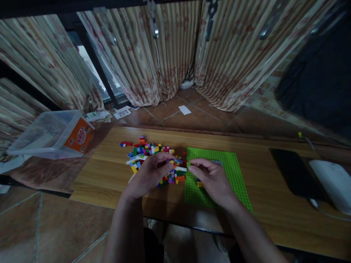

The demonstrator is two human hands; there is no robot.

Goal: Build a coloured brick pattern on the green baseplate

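Note:
My left hand is closed in a pinch over the right side of a pile of toy bricks. An orange brick shows at its thumb tip. A long white brick lies between my two hands; I cannot tell whether either one touches it. Thumb and fingers together, my right hand is above the left part of a green studded baseplate. Anything in that pinch is too small to make out. Yellow and blue bricks on the baseplate are partly covered by my right hand, and a grey piece shows behind it.
A clear plastic box with an orange label stands left of the wooden table. At the right end lie a black flat device and a white device with a cable. Curtains hang beyond the table.

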